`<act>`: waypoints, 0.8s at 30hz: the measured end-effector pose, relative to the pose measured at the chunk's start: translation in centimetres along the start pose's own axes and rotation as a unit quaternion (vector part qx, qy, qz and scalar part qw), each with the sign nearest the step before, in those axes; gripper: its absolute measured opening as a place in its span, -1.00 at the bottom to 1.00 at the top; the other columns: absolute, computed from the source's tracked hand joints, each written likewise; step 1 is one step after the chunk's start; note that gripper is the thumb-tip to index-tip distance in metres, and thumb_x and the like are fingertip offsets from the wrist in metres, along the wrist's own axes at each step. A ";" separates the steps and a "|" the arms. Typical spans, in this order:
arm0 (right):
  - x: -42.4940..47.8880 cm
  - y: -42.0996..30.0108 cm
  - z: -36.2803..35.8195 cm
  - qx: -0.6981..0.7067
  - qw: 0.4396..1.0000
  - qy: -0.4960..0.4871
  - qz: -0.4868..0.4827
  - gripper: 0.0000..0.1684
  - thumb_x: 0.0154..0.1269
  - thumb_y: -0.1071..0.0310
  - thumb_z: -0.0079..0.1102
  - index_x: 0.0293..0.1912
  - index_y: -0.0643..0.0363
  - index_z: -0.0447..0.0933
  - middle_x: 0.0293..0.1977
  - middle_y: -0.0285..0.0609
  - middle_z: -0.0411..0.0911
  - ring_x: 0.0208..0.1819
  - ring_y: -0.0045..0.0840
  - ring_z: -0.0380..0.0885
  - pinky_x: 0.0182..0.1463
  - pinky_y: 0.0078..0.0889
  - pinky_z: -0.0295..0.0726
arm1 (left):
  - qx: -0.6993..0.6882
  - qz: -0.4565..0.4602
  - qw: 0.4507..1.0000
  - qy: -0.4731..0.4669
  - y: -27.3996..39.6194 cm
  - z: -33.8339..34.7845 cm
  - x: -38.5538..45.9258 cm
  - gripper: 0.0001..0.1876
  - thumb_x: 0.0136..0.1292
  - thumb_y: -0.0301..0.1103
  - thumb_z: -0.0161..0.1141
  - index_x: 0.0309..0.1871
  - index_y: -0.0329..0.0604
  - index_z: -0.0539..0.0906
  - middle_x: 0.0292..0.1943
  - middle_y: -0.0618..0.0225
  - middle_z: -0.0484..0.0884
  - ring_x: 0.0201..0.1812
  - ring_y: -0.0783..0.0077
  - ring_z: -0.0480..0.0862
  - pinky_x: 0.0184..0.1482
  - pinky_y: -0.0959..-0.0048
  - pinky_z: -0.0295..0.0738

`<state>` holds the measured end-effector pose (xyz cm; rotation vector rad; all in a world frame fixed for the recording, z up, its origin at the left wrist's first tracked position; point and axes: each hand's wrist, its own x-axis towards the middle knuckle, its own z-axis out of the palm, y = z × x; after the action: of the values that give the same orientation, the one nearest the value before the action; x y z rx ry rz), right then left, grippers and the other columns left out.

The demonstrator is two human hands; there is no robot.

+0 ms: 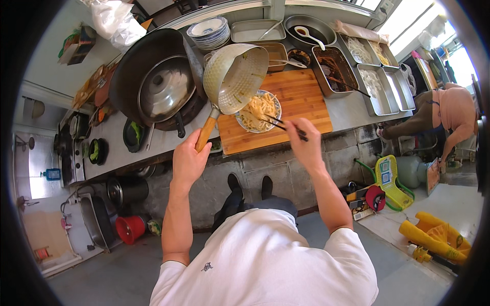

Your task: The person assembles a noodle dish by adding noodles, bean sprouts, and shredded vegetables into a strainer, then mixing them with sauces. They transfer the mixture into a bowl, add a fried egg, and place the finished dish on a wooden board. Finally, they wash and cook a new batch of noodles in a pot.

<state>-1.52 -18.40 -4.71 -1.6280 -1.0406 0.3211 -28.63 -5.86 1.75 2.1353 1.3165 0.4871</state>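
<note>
My left hand (190, 157) grips the wooden handle (206, 132) of a deep perforated metal strainer (235, 78). The strainer is tipped on its side above the far left part of a bamboo cutting board (302, 103), with a few green shreds stuck to its inner wall. Under its rim, a patterned bowl (278, 103) heaped with noodles (254, 116) stands on the board. Dark chopsticks (281, 125) are held in my right hand (305, 139), their tips in the noodles. The strainer partly covers the bowl's far left side.
Left of the board stands a large dark pot (128, 78) with a lidded metal pan (166, 90). Stacked bowls (208, 32), a sauce tray (335, 70) and metal trays (377, 90) line the counter's back and right. At far right, a person (455, 105) bends down near a yellow-green chair (386, 179).
</note>
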 end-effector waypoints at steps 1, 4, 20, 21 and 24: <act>0.3 -0.6 -0.7 0.013 0.999 0.010 0.030 -0.91 0.40 0.47 0.26 -0.19 0.31 0.62 -0.35 -0.10 0.62 -0.38 -0.45 0.58 -0.33 -0.44 0.53 | 0.001 0.007 1.000 0.007 -0.1 -0.1 0.0 -0.57 0.24 -0.35 0.35 0.17 -0.26 0.59 -0.29 -0.08 0.71 -0.25 -0.11 0.71 -0.19 0.21 0.58; 1.5 -1.1 0.2 0.040 0.999 0.018 0.011 -0.92 0.41 0.47 0.26 -0.20 0.31 0.61 -0.36 -0.12 0.60 -0.37 -0.52 0.55 -0.31 -0.47 0.52 | -0.013 0.010 1.000 0.021 -0.2 -0.4 0.2 -0.57 0.25 -0.34 0.35 0.17 -0.26 0.60 -0.28 -0.09 0.70 -0.24 -0.13 0.71 -0.19 0.20 0.58; 3.2 3.7 3.1 0.155 0.980 0.028 0.124 -0.77 0.48 0.32 0.24 -0.17 0.34 0.62 -0.42 -0.21 0.61 -0.40 -0.70 0.53 -0.31 -0.52 0.52 | -0.031 -0.002 0.999 0.019 -0.7 0.2 0.5 -0.56 0.26 -0.34 0.33 0.19 -0.28 0.60 -0.24 -0.08 0.72 -0.22 -0.10 0.73 -0.15 0.23 0.59; 3.1 3.3 3.0 0.194 0.971 0.043 0.130 -0.77 0.49 0.32 0.24 -0.17 0.34 0.62 -0.43 -0.24 0.60 -0.42 -0.71 0.50 -0.33 -0.55 0.49 | -0.028 -0.005 0.999 0.015 -0.7 0.2 0.5 -0.55 0.26 -0.34 0.33 0.19 -0.29 0.60 -0.24 -0.09 0.72 -0.21 -0.10 0.73 -0.14 0.23 0.58; 2.9 3.7 1.9 0.181 0.971 0.099 0.119 -0.78 0.49 0.34 0.23 -0.19 0.35 0.61 -0.44 -0.28 0.59 -0.43 -0.74 0.47 -0.36 -0.57 0.45 | -0.022 -0.008 1.000 0.008 -0.7 0.2 0.5 -0.55 0.26 -0.33 0.33 0.19 -0.30 0.59 -0.24 -0.09 0.72 -0.20 -0.10 0.73 -0.14 0.23 0.58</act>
<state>0.54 -14.88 -7.72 -1.4188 -0.5953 0.4692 -28.74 -5.18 1.19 2.0870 1.3180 0.5222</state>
